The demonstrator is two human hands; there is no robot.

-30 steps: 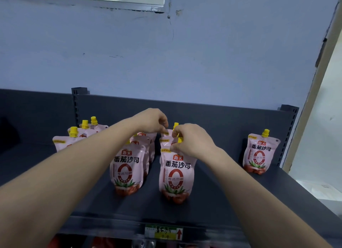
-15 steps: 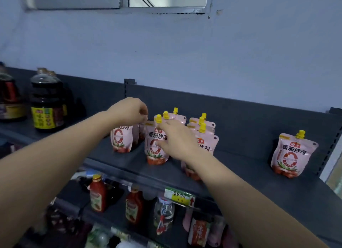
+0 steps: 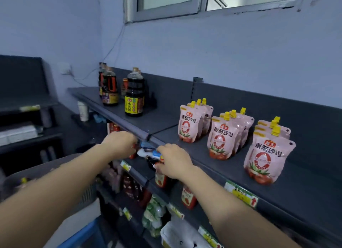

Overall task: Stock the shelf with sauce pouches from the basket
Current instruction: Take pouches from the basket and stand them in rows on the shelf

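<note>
Pink sauce pouches with yellow caps stand in three rows on the dark top shelf (image 3: 305, 194): a left row (image 3: 188, 125), a middle row (image 3: 222, 142) and a right row (image 3: 266, 159). My left hand (image 3: 119, 145) and my right hand (image 3: 174, 160) hover in front of the shelf's front edge, left of the pouches. Both have loosely curled fingers and hold nothing. A grey basket (image 3: 55, 162) sits at lower left, partly behind my left forearm; a yellow cap (image 3: 23, 180) shows inside it.
Dark soy sauce bottles (image 3: 134, 98) stand further left on the same shelf. Lower shelves hold red sauce bottles (image 3: 188, 197) and other goods. A price tag (image 3: 242, 194) hangs on the shelf edge. A blue crate (image 3: 83, 234) is below.
Both hands let go of the pouch tops and drew back down and left, off the shelf. My view swung left, bringing the soy bottles and basket into sight.
</note>
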